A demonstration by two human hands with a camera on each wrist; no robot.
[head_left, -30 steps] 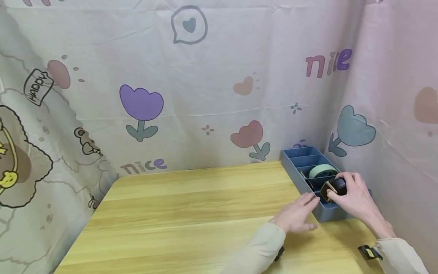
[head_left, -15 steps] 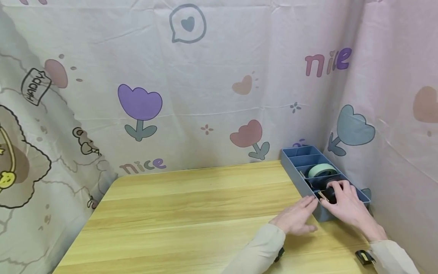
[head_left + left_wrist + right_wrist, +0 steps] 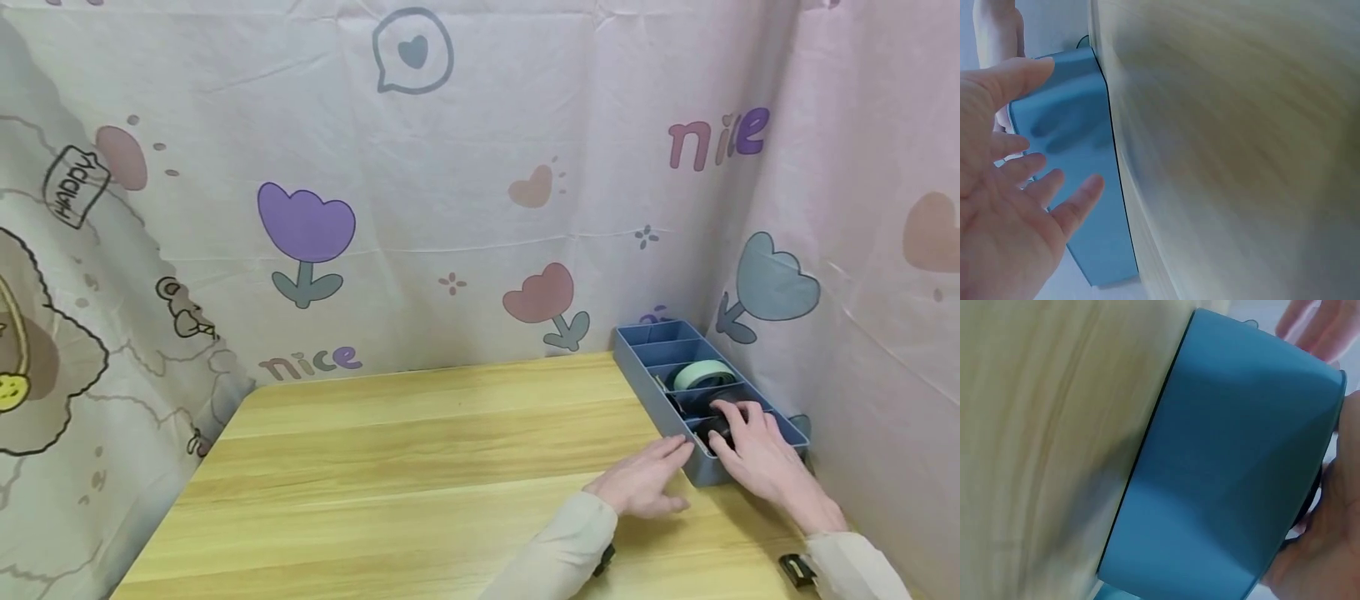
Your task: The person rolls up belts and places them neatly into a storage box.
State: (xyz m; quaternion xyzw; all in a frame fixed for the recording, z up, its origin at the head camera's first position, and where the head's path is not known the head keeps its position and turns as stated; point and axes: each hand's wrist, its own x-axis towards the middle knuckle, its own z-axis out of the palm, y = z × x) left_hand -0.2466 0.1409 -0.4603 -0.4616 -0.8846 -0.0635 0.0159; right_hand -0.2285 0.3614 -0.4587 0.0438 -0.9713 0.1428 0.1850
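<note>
A long blue divided organizer box (image 3: 652,396) stands at the right back of the table. Inside its front compartment is a black object (image 3: 707,430) with a light edge, mostly covered by my right hand (image 3: 765,454). The right fingers and thumb curl down around this object, below the rim; its exact kind is hidden. A dark sliver of the object (image 3: 1314,499) shows beside the palm in the right wrist view. My left hand (image 3: 641,481) has its fingers extended, tips right at the box's near left side. In the left wrist view, the left hand (image 3: 1016,206) holds nothing.
A pale green tape roll (image 3: 703,374) sits in a middle compartment, with dark items (image 3: 693,406) in the one before it. Patterned curtains (image 3: 450,183) hang behind the wooden table (image 3: 420,467) and at both sides. Black wrist straps (image 3: 797,570) are at the sleeves.
My right hand has lowered the black object from above the box into the front compartment, moving slightly left. The left hand has stayed nearly still at the box's side.
</note>
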